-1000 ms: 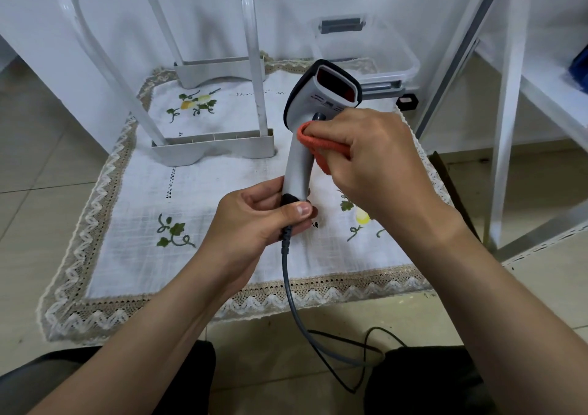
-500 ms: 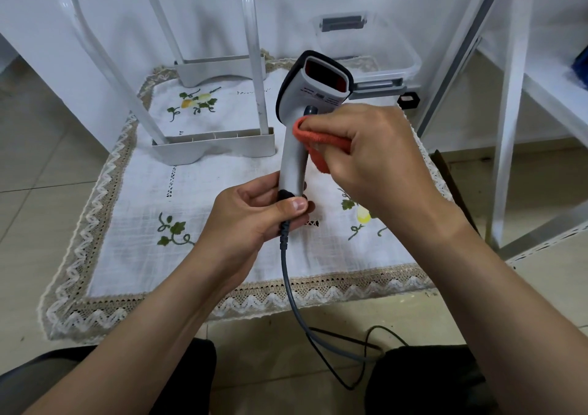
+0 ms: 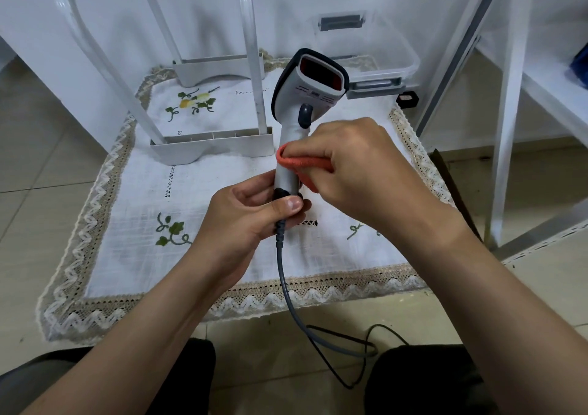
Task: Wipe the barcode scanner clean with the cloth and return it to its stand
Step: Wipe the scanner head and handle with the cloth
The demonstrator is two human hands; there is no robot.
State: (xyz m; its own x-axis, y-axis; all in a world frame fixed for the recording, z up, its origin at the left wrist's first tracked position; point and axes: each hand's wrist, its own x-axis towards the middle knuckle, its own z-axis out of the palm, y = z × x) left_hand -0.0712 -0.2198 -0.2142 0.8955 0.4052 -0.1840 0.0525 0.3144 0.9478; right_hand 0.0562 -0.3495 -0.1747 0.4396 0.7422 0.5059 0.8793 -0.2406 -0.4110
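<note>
A white and dark grey barcode scanner stands upright above the embroidered mat, its red window facing up and toward me. My left hand grips the bottom of its handle where the grey cable leaves. My right hand holds an orange cloth wrapped against the middle of the handle, just under the trigger. The scanner's stand is not something I can pick out in this view.
A white lace-edged mat covers the floor. White plastic frame feet stand on its far half. A clear lidded box sits behind, a white shelf unit to the right. The cable loops by my knees.
My right hand has slid the orange cloth down the handle from under the head toward the base. The scanner has tilted slightly and its trigger is now uncovered.
</note>
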